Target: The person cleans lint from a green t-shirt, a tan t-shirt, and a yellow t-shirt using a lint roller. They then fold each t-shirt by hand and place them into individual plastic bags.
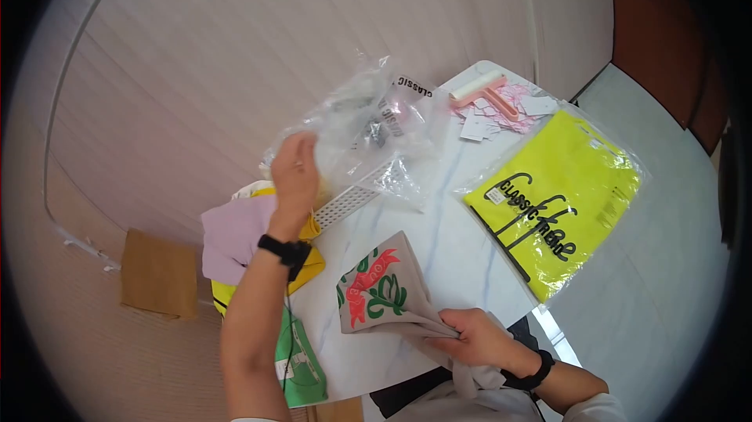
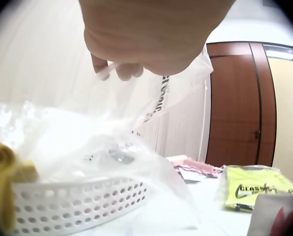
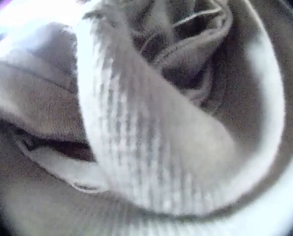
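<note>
The left hand pinches a clear printed plastic bag, raised over a white perforated basket. In the left wrist view, curled fingertips hold the bag's edge above the basket. The right hand grips a bunched grey garment with a red and green print, near the table's front edge. Ribbed folds of grey cloth fill the right wrist view, where the right hand cannot be made out.
A bagged yellow garment lies at the right of the white table. Behind it are a pink-handled lint roller and tags with pink strings. Folded lilac, yellow and green garments are at the left.
</note>
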A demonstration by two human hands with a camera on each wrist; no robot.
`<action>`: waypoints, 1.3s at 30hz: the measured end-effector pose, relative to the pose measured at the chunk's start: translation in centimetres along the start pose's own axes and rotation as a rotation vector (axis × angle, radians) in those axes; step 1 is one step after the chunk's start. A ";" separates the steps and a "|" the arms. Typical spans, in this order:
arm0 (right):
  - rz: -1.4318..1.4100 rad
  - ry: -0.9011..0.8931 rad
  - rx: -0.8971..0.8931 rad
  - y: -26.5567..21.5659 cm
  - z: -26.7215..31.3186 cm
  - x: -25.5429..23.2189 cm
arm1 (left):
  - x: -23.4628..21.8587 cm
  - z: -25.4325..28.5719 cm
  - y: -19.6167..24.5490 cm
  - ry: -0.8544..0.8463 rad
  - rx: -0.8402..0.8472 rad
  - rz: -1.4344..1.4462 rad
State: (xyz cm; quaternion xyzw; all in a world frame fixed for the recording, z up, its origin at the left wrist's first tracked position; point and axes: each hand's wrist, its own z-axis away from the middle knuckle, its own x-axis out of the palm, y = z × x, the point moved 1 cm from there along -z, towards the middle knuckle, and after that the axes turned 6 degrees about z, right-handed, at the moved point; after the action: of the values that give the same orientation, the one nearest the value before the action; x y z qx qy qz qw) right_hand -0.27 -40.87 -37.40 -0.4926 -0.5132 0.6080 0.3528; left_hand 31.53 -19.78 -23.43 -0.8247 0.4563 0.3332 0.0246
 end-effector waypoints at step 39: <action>-0.404 0.340 0.138 -0.9 -0.4 1.5 | -11.6 24.6 12.1 -0.775 -0.412 0.007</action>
State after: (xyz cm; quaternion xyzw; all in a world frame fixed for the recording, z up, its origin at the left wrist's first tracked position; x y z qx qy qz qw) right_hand -0.37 -39.15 -36.85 -0.4503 -0.4917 0.4673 0.5806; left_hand 5.07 -9.79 -32.73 -0.6248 0.3403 0.7021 0.0281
